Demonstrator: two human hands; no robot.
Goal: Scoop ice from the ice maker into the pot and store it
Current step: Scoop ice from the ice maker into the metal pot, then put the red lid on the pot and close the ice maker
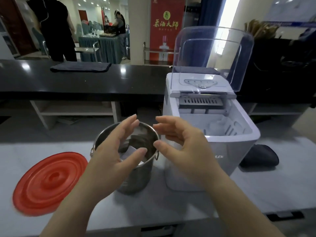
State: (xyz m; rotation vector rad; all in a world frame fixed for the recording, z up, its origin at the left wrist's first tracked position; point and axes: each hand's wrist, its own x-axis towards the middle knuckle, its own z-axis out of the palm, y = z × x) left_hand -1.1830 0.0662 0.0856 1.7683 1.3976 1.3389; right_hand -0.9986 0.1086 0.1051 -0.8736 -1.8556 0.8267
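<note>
- The left hand [118, 147] hovers over the mouth of the steel pot [136, 175], forearm reaching in from the lower left, palm turned right; its grip is spread, fingers loosely curved and thumb apart, holding nothing.
- The right hand [184, 147] hangs just right of the pot's rim, forearm coming up from the lower right, palm facing left; its grip is likewise spread and empty, with the fingertips near those of the left hand.
- The pot stands upright on the pale desk [256, 194], just left of the white ice maker [222, 151]; pale ice pieces [130, 150] lie inside it.
- The ice maker's clear lid [213, 55] stands raised, and ice shows in its basket.
- A red lid [49, 183] lies flat on the desk, left of the pot and apart from it.
</note>
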